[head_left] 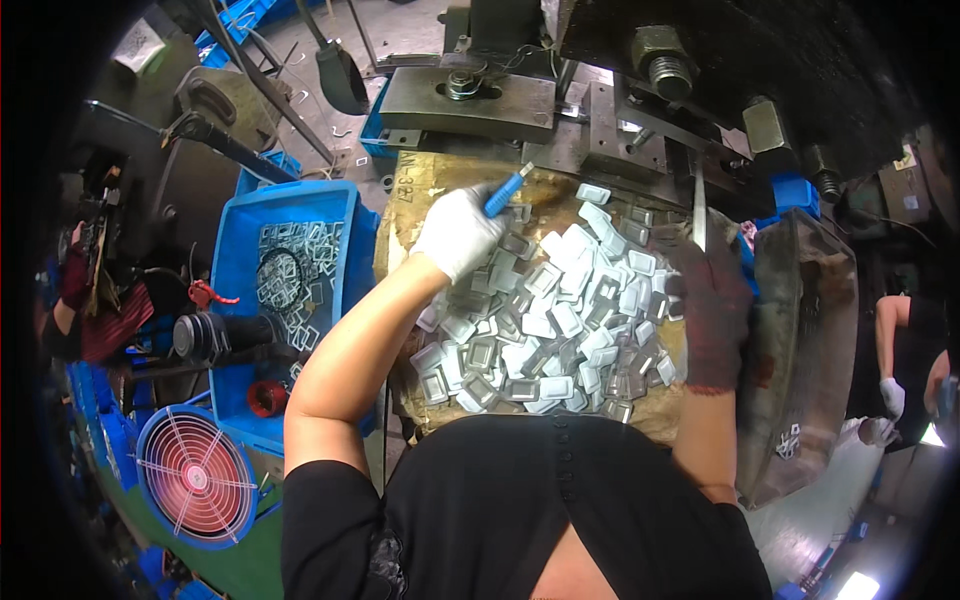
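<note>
My left hand [460,232], in a white glove, is closed around a blue-handled tool [508,192] with a short pale tip pointing up and away. In a dark, reddish work glove, my right hand [712,310] is closed on a thin, flat metal stick [699,205] that points toward the press; its lower end is hidden in the glove. Between the hands lies a heap of small rectangular metal trays [570,310], spread over a worn brown cardboard sheet [412,205]. Both hands are at the upper sides of the heap.
Press tooling with a slotted steel block [470,103] stands beyond the heap, heavy bolts [668,68] overhead. A blue bin [352,240] of thin metal frames is at left, a fan [195,477] below it. A steel trough [800,340] borders the right; other people are at both sides.
</note>
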